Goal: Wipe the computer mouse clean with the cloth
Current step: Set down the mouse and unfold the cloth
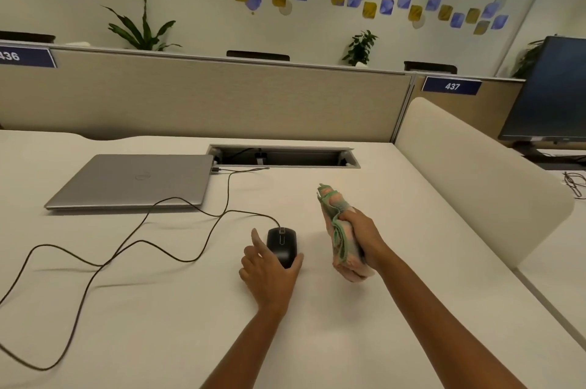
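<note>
mouse (pixel 282 246) on desk (pixel 396 204), long axis near-to-far, cord end far | left hand (pixel 269 274) released, cupped at its near end (nearer) | right hand (pixel 361 241) clenched on bunched cloth (pixel 341 239), just right of mouse, raised

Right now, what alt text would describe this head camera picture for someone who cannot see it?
A person's left hand cups a black wired computer mouse on a pale desk, while the right hand holds a bunched pink and green cloth beside it, apart from the mouse. A closed silver laptop lies further back on the left.
</note>
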